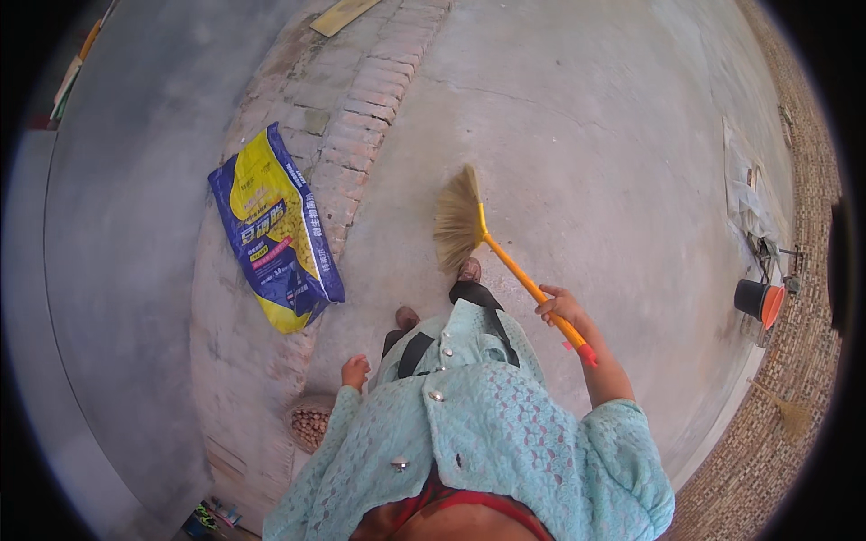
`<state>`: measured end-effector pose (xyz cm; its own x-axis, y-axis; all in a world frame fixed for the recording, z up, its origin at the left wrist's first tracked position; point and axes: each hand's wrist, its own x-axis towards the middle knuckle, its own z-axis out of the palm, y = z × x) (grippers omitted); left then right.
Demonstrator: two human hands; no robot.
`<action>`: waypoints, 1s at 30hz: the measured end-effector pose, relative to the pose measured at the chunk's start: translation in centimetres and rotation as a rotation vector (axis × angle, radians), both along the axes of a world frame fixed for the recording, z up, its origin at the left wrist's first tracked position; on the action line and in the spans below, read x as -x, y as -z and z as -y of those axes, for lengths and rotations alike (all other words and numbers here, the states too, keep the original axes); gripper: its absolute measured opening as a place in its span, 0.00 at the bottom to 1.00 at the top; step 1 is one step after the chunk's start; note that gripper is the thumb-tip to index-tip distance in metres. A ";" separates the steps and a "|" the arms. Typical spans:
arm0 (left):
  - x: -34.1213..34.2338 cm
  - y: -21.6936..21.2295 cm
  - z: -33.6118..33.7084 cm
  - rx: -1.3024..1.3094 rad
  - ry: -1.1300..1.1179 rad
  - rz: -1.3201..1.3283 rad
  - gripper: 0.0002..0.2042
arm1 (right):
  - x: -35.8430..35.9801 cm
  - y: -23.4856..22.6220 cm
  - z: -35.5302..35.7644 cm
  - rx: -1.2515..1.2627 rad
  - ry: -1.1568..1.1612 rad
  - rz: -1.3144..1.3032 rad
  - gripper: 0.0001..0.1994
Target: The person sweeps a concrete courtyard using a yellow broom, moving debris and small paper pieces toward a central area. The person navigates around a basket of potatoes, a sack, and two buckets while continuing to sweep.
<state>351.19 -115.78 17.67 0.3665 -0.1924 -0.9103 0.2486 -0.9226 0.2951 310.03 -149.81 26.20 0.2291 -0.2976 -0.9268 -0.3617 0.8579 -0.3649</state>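
Observation:
My right hand (561, 308) is closed round the orange handle of a broom (519, 275), near its red end. The broom's fan of pale straw bristles (458, 219) is by my forward shoe (469, 270), over the grey concrete floor. At my left side hangs my left hand (356, 371), its fingers curled in; whether anything is in them I cannot make out. A large blue and yellow printed sack (275, 230) lies flat on the floor ahead of that hand. Close beside my left forearm is a round basket (295, 417) of brown, nut-like pieces.
A strip of worn bricks (368, 108) crosses the floor. A board (343, 14) lies at the far end. To the right are a black bucket (750, 298), an orange bucket (772, 307), crumpled plastic sheeting (753, 212) and another straw broom (794, 419) by the tiled wall (816, 361).

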 end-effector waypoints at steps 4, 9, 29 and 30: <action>0.9 -1.1 4.7 0.048 -0.012 0.026 0.14 | 3.4 -2.8 4.4 0.151 0.020 -0.152 0.36; 0.8 -1.9 9.9 0.163 -0.035 0.093 0.14 | 4.7 -7.3 8.0 0.292 0.113 -0.118 0.39; -4.4 -1.8 19.5 0.164 0.132 0.147 0.13 | -11.0 5.2 20.0 -0.105 0.168 0.385 0.37; -5.1 -1.2 20.5 0.188 0.199 0.165 0.13 | -10.9 5.4 21.4 -0.111 0.229 0.363 0.37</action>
<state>356.26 -136.32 18.91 0.4451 -0.4340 -0.7833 0.0035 -0.8738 0.4862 320.89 -171.22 20.77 0.4850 -0.2818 -0.8279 -0.0229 0.9422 -0.3341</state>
